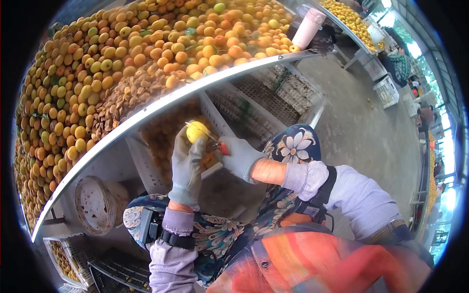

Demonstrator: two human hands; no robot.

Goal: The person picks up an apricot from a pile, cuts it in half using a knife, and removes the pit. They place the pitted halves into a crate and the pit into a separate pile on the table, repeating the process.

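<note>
My left hand (185, 163), in a grey glove, grips a yellow apricot (197, 130) between thumb and fingers, over a crate near my knees. Wrapped round the red handle of a small knife (223, 148) is my gloved right hand (240, 157). The thin blade reaches up to the apricot and lies against its side. Below both hands, a white crate (213, 169) holds more orange fruit, partly hidden by the gloves. Brown pits (131, 97) lie heaped on the table among the apricots (161, 36), just beyond the metal rim (168, 99).
A pink bottle (309, 28) stands at the table's right corner. Under the table are plastic crates (273, 93) and a stained white bucket (97, 205). Another crate of fruit (66, 261) sits at lower left. People and fruit tables are farther right.
</note>
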